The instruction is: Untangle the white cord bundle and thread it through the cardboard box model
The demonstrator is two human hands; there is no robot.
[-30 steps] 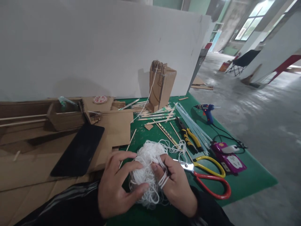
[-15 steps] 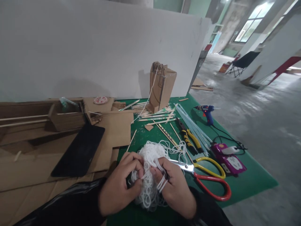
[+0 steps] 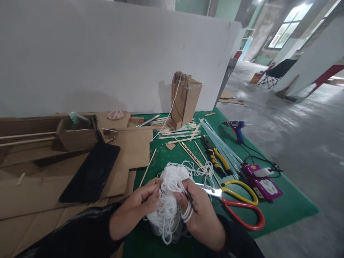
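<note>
A tangled bundle of white string (image 3: 170,195) sits between my two hands, low in the middle of the view over a green mat (image 3: 285,206). My left hand (image 3: 141,204) is curled, its fingers pinching into the left side of the tangle. On the right side, my right hand (image 3: 199,215) grips the bundle, with strands looped round its fingers. Loose string trails off toward the scissors (image 3: 236,200), which lie just right of my right hand with yellow and red handles.
Yellow-handled pliers (image 3: 218,160), clear glue sticks (image 3: 220,145), a blue glue gun (image 3: 236,129), a purple power strip (image 3: 262,179), wooden sticks and an upright cardboard piece (image 3: 184,98) lie on the mat. Cardboard sheets (image 3: 134,147) and a black slab (image 3: 91,173) lie left; a white board stands behind.
My left hand has turned from an open cupped hold on the bundle to a tight pinch in its left side and drawn in. The bundle hangs lower and looser.
</note>
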